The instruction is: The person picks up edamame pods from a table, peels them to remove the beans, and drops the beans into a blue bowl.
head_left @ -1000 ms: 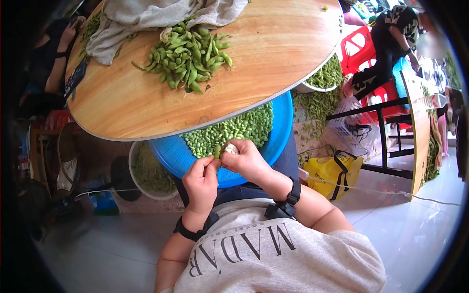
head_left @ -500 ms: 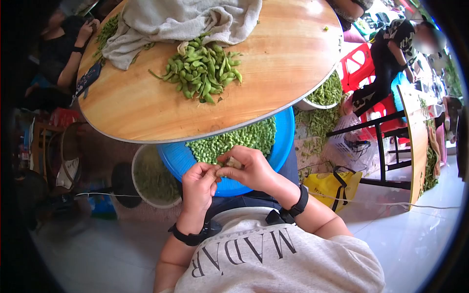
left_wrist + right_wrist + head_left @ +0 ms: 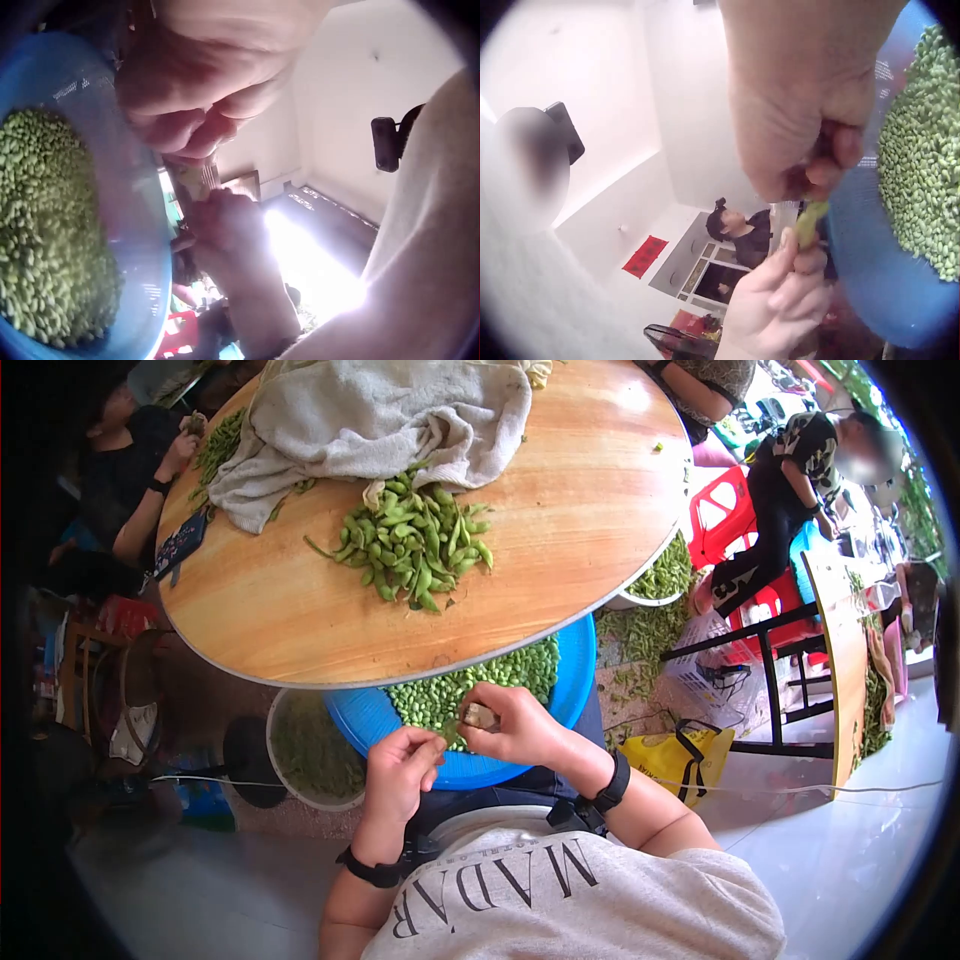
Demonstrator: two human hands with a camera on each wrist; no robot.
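Observation:
A green pod [image 3: 809, 223] spans the small gap between the two hands. The left hand [image 3: 400, 768] pinches its lower end between thumb and fingers, seen clearly in the right wrist view. At the other end, the curled fingers of the right hand [image 3: 520, 728] grip the pod, partly hidden. Against the right fingers is a small whitish thing [image 3: 481, 715]; whether it is held or wrapped on a finger, I cannot tell. Below both hands, a blue basin [image 3: 572, 690] holds many shelled green beans [image 3: 480, 678].
A round wooden table [image 3: 580, 480] stands in front, bearing a pile of pods [image 3: 415, 545] and a grey cloth [image 3: 370, 425]. A pale bucket [image 3: 275, 750] is left of the basin, a yellow bag [image 3: 700, 755] to its right. Other people sit around.
Both hands are slightly lower in the head view and a little further apart than half a second ago. The table, pods and basin also appear lower as the view shifts.

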